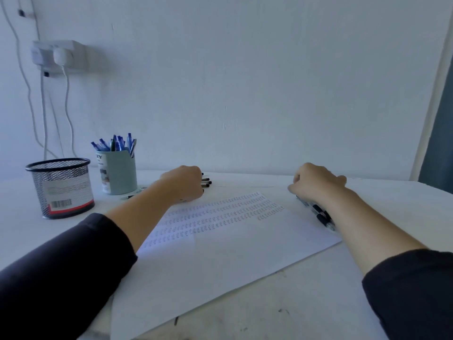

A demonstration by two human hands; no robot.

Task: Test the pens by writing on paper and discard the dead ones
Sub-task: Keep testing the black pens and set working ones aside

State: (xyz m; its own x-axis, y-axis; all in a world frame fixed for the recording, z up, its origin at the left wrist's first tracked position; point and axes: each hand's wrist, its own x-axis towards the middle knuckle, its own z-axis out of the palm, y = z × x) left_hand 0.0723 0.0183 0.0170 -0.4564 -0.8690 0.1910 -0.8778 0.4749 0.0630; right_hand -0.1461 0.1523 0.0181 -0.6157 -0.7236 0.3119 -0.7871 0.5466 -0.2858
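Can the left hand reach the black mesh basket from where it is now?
Probably yes: the mesh basket stands open-topped, left of the left hand, with only the pen cup nearby, behind the direct path.

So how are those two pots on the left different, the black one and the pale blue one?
The black mesh pot is see-through wire, while the pale blue cup has solid walls. The mesh pot is wider and stands nearer the camera; the cup is narrower and farther back. No pens show in the mesh pot, whereas the cup is packed with blue pens. Both stand upright on the table.
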